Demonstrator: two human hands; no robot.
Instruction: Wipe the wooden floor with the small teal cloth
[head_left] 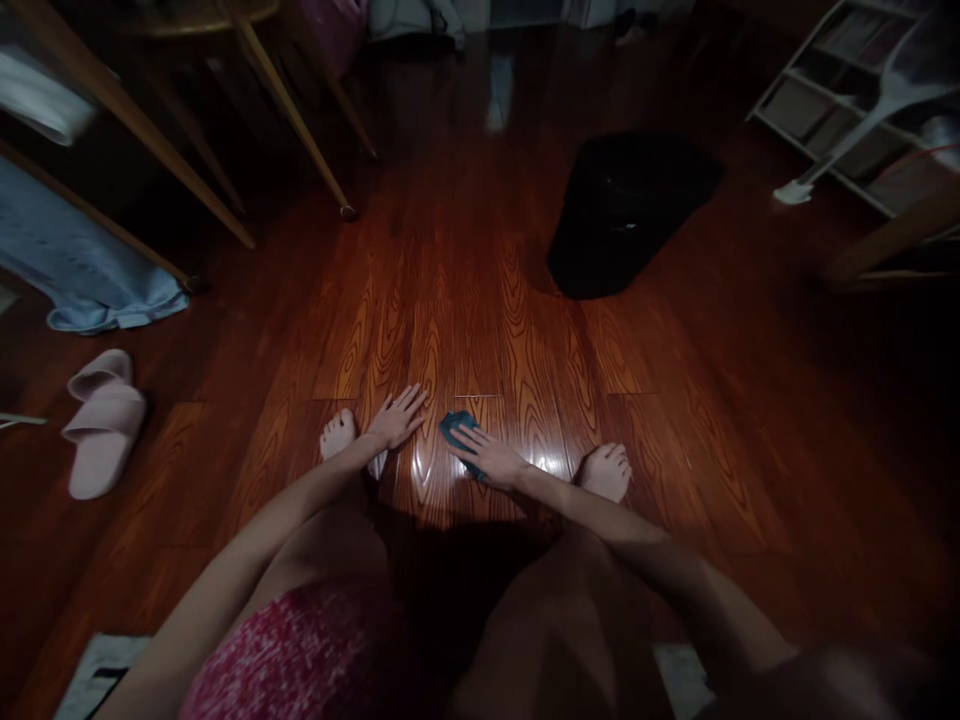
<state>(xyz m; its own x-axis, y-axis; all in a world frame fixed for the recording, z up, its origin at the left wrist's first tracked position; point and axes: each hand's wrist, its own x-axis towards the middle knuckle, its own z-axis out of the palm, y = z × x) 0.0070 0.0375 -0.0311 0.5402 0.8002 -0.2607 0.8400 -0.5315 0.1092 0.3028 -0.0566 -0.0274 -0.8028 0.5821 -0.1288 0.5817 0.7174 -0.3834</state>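
Note:
On the glossy wooden floor, between my bare feet, lies a dark teal cloth. My right hand rests on the cloth with its fingers stretched out flat over it, and part of the cloth is hidden beneath the palm. Just left of the cloth, my left hand is spread on the floorboards, fingers apart and holding nothing. A small pale item shows below my left wrist, too hidden to name.
A black bin stands ahead to the right. Pink slippers lie at the left, near hanging blue fabric and wooden furniture legs. A white shelf rack is at the far right.

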